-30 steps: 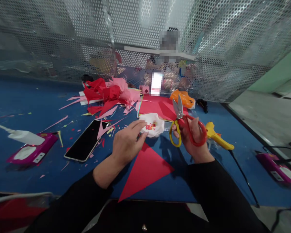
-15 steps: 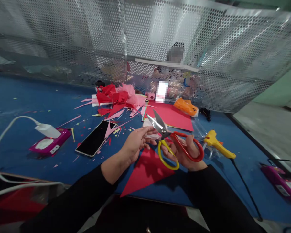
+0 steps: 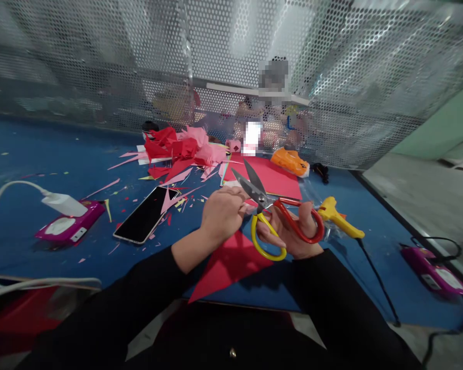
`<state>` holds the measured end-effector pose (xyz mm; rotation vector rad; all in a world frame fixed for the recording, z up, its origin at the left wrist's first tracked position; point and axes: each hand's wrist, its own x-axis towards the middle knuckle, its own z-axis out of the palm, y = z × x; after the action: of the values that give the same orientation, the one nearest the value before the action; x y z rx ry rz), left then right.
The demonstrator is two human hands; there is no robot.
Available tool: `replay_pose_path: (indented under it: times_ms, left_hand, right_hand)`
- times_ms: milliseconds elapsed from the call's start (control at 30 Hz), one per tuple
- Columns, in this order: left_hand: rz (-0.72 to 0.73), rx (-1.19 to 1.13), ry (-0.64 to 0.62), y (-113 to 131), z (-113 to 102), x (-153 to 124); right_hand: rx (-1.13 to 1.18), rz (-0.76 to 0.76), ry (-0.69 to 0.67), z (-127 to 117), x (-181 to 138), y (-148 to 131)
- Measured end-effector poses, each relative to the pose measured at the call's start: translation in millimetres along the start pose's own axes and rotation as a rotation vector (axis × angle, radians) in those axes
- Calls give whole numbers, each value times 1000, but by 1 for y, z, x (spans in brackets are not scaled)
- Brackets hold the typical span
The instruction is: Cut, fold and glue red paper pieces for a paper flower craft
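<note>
My right hand (image 3: 299, 234) holds a pair of scissors (image 3: 261, 199) by a red handle loop and a yellow one, with the thumb through the red loop. The blades stand apart and point away to the upper left. Close to the blades, my left hand (image 3: 223, 211) is closed, back upward, its fingers curled out of sight. Whatever those fingers grip is hidden. Below both hands lies a pointed piece of red paper (image 3: 227, 270) at the table's front edge. A stack of red sheets (image 3: 270, 174) lies behind the scissors.
Red and pink paper scraps (image 3: 185, 149) are heaped at the back. A phone (image 3: 142, 218) and a purple power strip (image 3: 71, 223) lie on the left. To the right are a yellow glue gun (image 3: 341, 220), an orange packet (image 3: 290, 162) and another purple strip (image 3: 432, 272). A perforated metal screen (image 3: 235, 46) borders the back.
My left hand has turned back upward and its fingers, partly spread before, have curled closed beside the blades. The scissors stay in my right hand. The view has shifted slightly.
</note>
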<state>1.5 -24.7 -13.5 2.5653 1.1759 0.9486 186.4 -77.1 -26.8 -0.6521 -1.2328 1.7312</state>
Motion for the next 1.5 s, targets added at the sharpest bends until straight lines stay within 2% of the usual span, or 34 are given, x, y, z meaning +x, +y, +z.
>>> replay_pose_path:
  times_ms: [100, 233, 300, 467, 567, 600, 700, 800, 933, 1100, 1200, 1300, 1400, 1500]
  left_hand:
    - [86, 7, -49, -5, 7, 11]
    - [129, 7, 10, -9, 18, 15]
    - [106, 5, 94, -10, 21, 14]
    - [-93, 4, 404, -24, 16, 20]
    - [-246, 35, 630, -42, -1, 29]
    - [-261, 89, 639, -49, -9, 32]
    - [-230, 294, 481, -70, -31, 37]
    - [-269, 363, 412, -91, -45, 41]
    - [-420, 469, 264, -122, -53, 46]
    - [-636, 553, 119, -154, -58, 47]
    - [-714, 585, 85, -156, -61, 46]
    - [-688, 582, 71, -145, -57, 48]
    - [-631, 535, 1, -133, -42, 57]
    - [-659, 476, -86, -130, -21, 67]
  right_hand:
    - [-36, 36, 16, 2, -1, -1]
    - [-48, 70, 65, 1, -3, 0]
    - [-39, 49, 75, -1, -3, 2]
    - [24, -111, -148, -10, -7, 0]
    - [116, -214, -19, -11, -8, -5]
    - [139, -247, 57, -10, -7, -6]
    - [141, -292, 267, -8, -3, -9]
    - [164, -288, 415, -11, 2, -8]
    - [283, -230, 508, -17, 5, -7]
    - [311, -167, 514, -19, 6, -6]
    - [281, -162, 498, -19, 8, -4]
    - [212, -185, 487, -19, 10, -3]
    - [193, -183, 481, -20, 10, -1]
    - [219, -179, 466, -21, 10, -1]
